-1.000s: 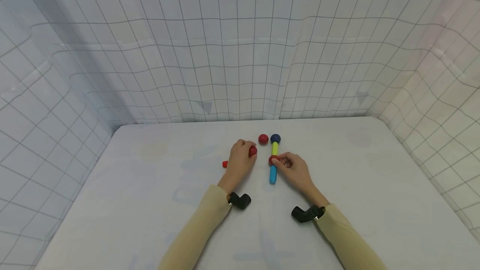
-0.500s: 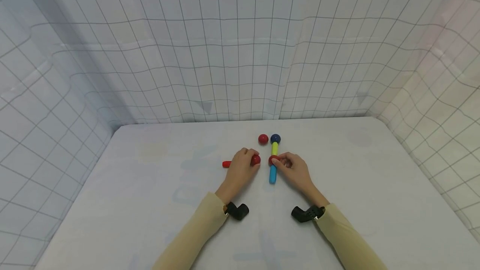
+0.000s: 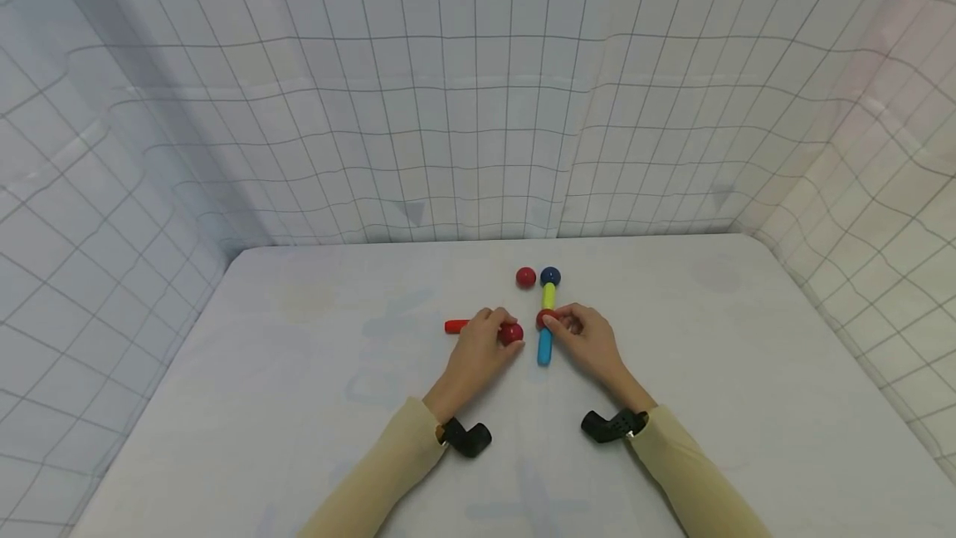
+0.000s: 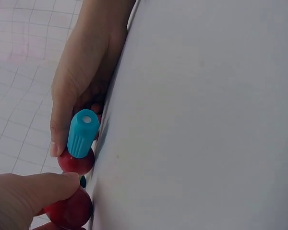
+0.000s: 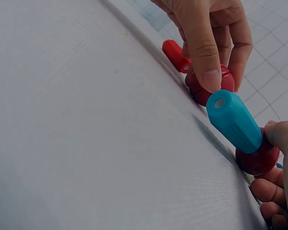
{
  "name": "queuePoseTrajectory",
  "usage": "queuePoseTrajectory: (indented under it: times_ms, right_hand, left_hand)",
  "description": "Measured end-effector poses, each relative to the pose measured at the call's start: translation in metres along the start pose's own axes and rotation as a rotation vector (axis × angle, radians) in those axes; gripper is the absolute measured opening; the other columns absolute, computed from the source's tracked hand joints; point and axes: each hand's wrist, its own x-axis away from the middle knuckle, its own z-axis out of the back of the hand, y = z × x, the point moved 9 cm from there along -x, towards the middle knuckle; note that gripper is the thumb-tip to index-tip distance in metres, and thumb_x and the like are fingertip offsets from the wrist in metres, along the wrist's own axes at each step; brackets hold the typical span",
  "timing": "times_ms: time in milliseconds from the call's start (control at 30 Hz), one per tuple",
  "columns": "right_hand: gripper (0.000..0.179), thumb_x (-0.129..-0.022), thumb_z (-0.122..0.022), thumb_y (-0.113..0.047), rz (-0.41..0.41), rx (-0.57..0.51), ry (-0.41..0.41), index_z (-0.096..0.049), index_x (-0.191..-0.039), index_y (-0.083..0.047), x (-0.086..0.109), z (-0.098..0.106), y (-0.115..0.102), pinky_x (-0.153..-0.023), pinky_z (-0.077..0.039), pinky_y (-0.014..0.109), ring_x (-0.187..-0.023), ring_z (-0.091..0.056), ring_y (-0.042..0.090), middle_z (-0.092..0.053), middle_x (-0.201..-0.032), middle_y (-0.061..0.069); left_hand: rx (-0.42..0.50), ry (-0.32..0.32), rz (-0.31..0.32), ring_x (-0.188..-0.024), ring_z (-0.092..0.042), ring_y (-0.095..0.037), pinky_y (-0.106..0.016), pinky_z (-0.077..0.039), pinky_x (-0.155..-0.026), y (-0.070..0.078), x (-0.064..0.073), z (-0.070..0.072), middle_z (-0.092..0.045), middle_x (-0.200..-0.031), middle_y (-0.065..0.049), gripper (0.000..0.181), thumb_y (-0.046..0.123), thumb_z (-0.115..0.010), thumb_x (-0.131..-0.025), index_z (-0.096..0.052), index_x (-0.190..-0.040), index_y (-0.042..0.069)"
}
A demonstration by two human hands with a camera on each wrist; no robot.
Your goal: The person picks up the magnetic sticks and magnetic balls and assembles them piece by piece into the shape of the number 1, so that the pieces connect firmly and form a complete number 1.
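My left hand [image 3: 476, 354] pinches a glossy red ball [image 3: 512, 334] between thumb and fingers, low over the white table. Right of it, my right hand [image 3: 590, 343] grips a second red ball [image 3: 546, 320], which joins two rods in a straight line. A light blue rod [image 3: 544, 349] points toward me from this ball; its end shows a small pale disc in the right wrist view. On the far side a yellow-green rod [image 3: 548, 295] runs to a dark blue ball [image 3: 550, 276]. The held balls are a short gap apart in the head view.
A loose red rod [image 3: 456, 326] lies left of my left hand, partly hidden behind it. Another red ball [image 3: 526, 277] sits beside the dark blue one. The white table [image 3: 314, 405] ends at a grid-patterned curtain [image 3: 478, 106] on the back and sides.
My left hand has drawn the red ball toward me and slightly right, bringing more of the red rod into sight. The right hand stays in place on its ball.
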Motion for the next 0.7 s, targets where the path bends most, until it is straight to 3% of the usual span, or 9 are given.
queuePoseTrajectory:
  times_ms: [133, 433, 700]
  right_hand:
    - [0.028, -0.088, -0.068, -0.034, -0.007, -0.004, -0.003, -0.069, -0.098, -0.007, 0.000, 0.000, -0.001, -0.065, -0.039, 0.030, -0.073, -0.048, 0.017, -0.056, -0.077, 0.000]
    - [0.027, -0.088, -0.069, -0.032, -0.007, 0.001, 0.003, -0.069, -0.097, -0.007, 0.000, 0.000, 0.001, -0.065, -0.039, 0.030, -0.074, -0.049, 0.017, -0.056, -0.077, 0.000]
    - [0.029, -0.088, -0.068, -0.033, -0.006, 0.018, -0.009, -0.069, -0.098, -0.006, 0.000, 0.001, -0.002, -0.065, -0.039, 0.031, -0.074, -0.048, 0.017, -0.055, -0.077, 0.001]
  left_hand:
    - [0.010, 0.002, 0.013, -0.084, -0.053, -0.015, -0.027, -0.049, -0.074, -0.001, 0.006, -0.001, -0.059, -0.097, -0.003, 0.033, 0.026, -0.076, -0.082, -0.062, -0.107, 0.010]
    - [0.088, 0.050, -0.035, -0.080, -0.052, -0.014, -0.026, -0.046, -0.070, 0.002, 0.017, 0.001, -0.060, -0.092, 0.001, 0.029, 0.023, -0.076, -0.082, -0.063, -0.104, 0.010]
    - [0.166, 0.052, -0.015, -0.080, -0.054, -0.013, -0.025, -0.047, -0.069, -0.002, 0.022, 0.000, -0.059, -0.089, 0.003, 0.027, 0.023, -0.078, -0.081, -0.064, -0.100, 0.012]
